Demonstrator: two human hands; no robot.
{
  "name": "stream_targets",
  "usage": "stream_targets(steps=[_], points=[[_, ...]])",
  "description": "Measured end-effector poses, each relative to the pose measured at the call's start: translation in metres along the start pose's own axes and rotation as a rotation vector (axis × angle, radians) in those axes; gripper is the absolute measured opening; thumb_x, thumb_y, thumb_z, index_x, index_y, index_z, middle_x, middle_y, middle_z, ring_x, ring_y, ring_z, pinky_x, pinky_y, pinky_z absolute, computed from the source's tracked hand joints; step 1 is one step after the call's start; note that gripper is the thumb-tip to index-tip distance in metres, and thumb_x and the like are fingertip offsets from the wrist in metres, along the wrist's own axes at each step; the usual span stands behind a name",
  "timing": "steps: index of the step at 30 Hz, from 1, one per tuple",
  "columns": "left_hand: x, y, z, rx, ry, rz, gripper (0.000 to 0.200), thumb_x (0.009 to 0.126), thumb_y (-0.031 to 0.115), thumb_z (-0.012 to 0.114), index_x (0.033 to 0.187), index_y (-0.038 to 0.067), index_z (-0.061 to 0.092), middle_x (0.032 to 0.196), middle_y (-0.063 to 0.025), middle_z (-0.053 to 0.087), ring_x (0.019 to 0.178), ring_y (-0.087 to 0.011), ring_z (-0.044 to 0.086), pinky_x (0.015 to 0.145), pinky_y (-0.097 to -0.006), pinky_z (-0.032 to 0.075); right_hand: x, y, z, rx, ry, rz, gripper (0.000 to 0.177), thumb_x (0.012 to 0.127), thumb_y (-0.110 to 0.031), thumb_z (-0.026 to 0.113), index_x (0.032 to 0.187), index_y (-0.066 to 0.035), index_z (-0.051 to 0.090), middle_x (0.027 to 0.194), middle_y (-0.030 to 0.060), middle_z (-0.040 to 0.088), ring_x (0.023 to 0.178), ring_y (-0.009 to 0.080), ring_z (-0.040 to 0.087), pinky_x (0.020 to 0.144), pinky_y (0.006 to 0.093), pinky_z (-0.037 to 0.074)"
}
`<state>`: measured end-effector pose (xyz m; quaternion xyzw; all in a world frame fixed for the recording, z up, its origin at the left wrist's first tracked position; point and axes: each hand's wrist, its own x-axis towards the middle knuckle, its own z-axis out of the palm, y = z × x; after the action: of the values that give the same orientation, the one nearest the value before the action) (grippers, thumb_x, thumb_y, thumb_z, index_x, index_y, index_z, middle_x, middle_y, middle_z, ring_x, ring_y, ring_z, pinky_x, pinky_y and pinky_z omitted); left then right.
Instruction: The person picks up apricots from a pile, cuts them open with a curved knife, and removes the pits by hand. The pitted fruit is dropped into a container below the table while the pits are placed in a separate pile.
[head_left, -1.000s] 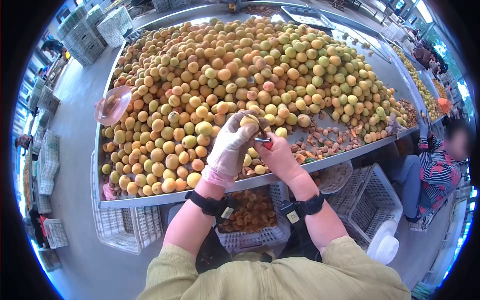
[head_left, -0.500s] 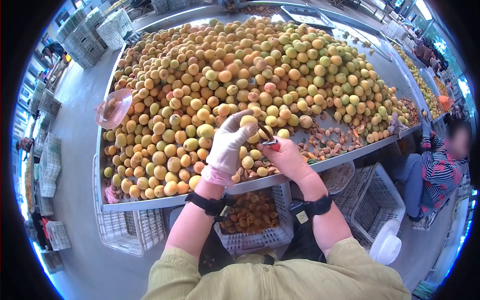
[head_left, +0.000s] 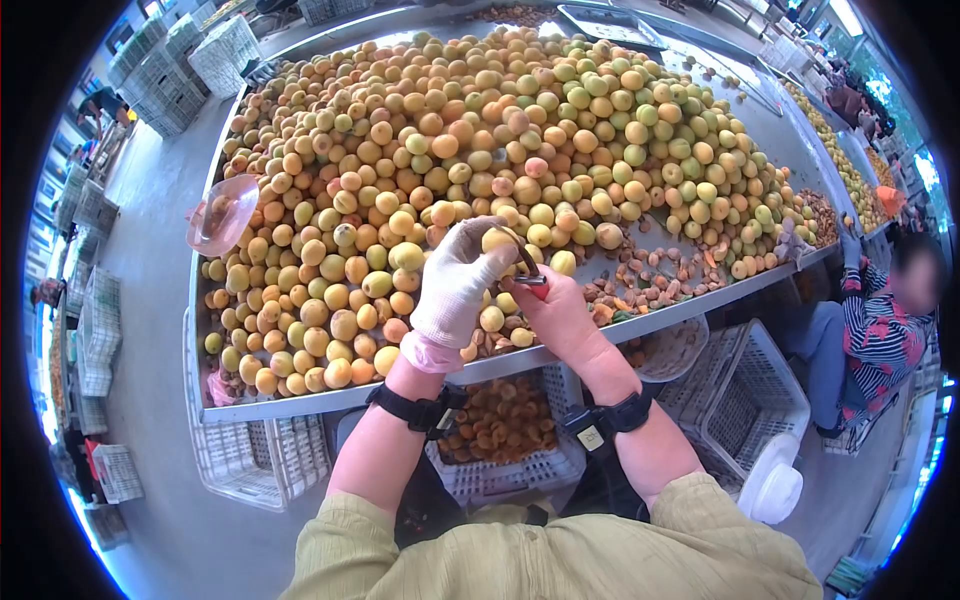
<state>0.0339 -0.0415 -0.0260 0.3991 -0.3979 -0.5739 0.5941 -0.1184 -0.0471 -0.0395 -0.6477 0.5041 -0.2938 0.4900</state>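
Gloved in white, my left hand (head_left: 455, 285) is closed around a yellow apricot-like fruit (head_left: 496, 240) near the table's front edge. My bare right hand (head_left: 560, 315) grips a small tool with a red handle (head_left: 538, 287). The tool's curved dark blade (head_left: 526, 256) lies against the right side of the fruit. A large heap of yellow, orange and greenish fruit (head_left: 400, 180) spreads behind and around both hands. Brown pits (head_left: 655, 280) lie on the metal table to the right of my right hand.
Below the table edge (head_left: 290, 406), a crate (head_left: 500, 485) holds fruit pieces (head_left: 500, 420). Empty crates (head_left: 750, 400) and a white bucket (head_left: 775, 490) stand at right, near a seated person (head_left: 885, 340). A pink clear bowl (head_left: 222, 215) lies at the table's left edge.
The view has shifted slightly. Around the fruit, the curved blade and my right hand have turned a little, and both hands remain close together.
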Motion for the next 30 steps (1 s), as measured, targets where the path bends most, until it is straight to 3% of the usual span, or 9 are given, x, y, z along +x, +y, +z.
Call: stream_targets(steps=[1,3,4,9,12,16,21,26,30], points=[[-0.002,-0.003,0.002,-0.002,0.000,-0.002,0.047,0.085,0.024,0.070,0.120,0.000,0.050,0.105,-0.0074,0.061,0.099,-0.0161,0.059,0.090,-0.0298,0.047,-0.001,-0.003,0.005,0.049,0.024,-0.040,0.028,0.089,-0.025,0.063,0.098,0.001,0.060,0.075,0.0128,0.065,0.068,0.0209,0.063,0.065,0.0322,0.049],[-0.006,-0.008,0.012,-0.416,0.033,-0.076,0.046,0.085,0.027,0.069,0.118,0.001,0.051,0.104,-0.0085,0.061,0.098,-0.0190,0.060,0.090,-0.0305,0.048,0.000,-0.004,0.007,0.096,0.049,-0.081,0.029,0.089,-0.025,0.063,0.097,0.002,0.060,0.075,0.0124,0.065,0.067,0.0198,0.062,0.064,0.0317,0.049],[-0.007,-0.007,0.014,-0.471,0.028,-0.075,0.045,0.086,0.029,0.068,0.117,0.002,0.051,0.104,-0.0093,0.061,0.098,-0.0214,0.060,0.090,-0.0313,0.048,0.001,-0.003,0.007,0.076,0.043,-0.092,0.029,0.089,-0.026,0.063,0.096,0.002,0.060,0.074,0.0116,0.065,0.067,0.0188,0.062,0.064,0.0313,0.049],[-0.001,-0.007,0.010,-0.381,0.084,-0.021,0.044,0.086,0.028,0.069,0.117,0.002,0.052,0.105,-0.0077,0.061,0.098,-0.0177,0.059,0.089,-0.0297,0.047,0.002,-0.003,-0.003,0.032,-0.018,0.005,0.030,0.089,-0.027,0.063,0.092,0.003,0.059,0.073,0.0113,0.064,0.067,0.0186,0.061,0.064,0.0316,0.049],[-0.002,-0.004,0.005,-0.025,0.077,0.002,0.044,0.085,0.023,0.070,0.119,0.000,0.056,0.107,-0.0042,0.059,0.098,-0.0112,0.056,0.088,-0.0265,0.045,0.002,0.001,-0.005,0.066,-0.031,0.056,0.030,0.089,-0.027,0.063,0.090,0.002,0.059,0.073,0.0129,0.064,0.068,0.0196,0.062,0.064,0.0324,0.048],[-0.002,0.004,0.001,0.123,0.054,-0.053,0.041,0.080,0.006,0.069,0.118,-0.002,0.055,0.107,-0.0053,0.060,0.097,-0.0124,0.058,0.088,-0.0263,0.047,0.000,0.008,-0.008,-0.032,-0.004,-0.019,0.027,0.089,-0.024,0.062,0.088,0.002,0.058,0.074,0.0153,0.064,0.068,0.0232,0.062,0.065,0.0342,0.048],[-0.006,-0.010,0.010,-0.057,0.035,-0.042,0.036,0.083,0.020,0.071,0.109,0.001,0.055,0.100,-0.0047,0.061,0.090,-0.0124,0.058,0.081,-0.0253,0.048,-0.002,0.005,0.004,0.064,0.039,-0.002,0.023,0.087,-0.019,0.061,0.089,0.004,0.056,0.077,0.0180,0.064,0.072,0.0284,0.064,0.066,0.0354,0.049],[-0.008,-0.010,0.024,-0.089,0.153,-0.044,0.027,0.087,0.011,0.064,0.108,-0.002,0.054,0.093,-0.0066,0.061,0.081,-0.0137,0.061,0.076,-0.0255,0.050,0.000,-0.002,0.001,0.094,0.020,0.091,0.023,0.087,-0.019,0.061,0.089,0.004,0.057,0.075,0.0170,0.064,0.072,0.0281,0.063,0.067,0.0374,0.049],[-0.009,-0.014,0.022,-0.113,0.160,-0.037,0.027,0.088,0.010,0.063,0.109,-0.003,0.053,0.094,-0.0082,0.061,0.079,-0.0144,0.062,0.073,-0.0259,0.051,0.005,0.017,0.010,0.180,0.010,0.024,0.025,0.088,-0.021,0.061,0.092,0.004,0.061,0.077,0.0163,0.065,0.071,0.0250,0.063,0.067,0.0352,0.048]])
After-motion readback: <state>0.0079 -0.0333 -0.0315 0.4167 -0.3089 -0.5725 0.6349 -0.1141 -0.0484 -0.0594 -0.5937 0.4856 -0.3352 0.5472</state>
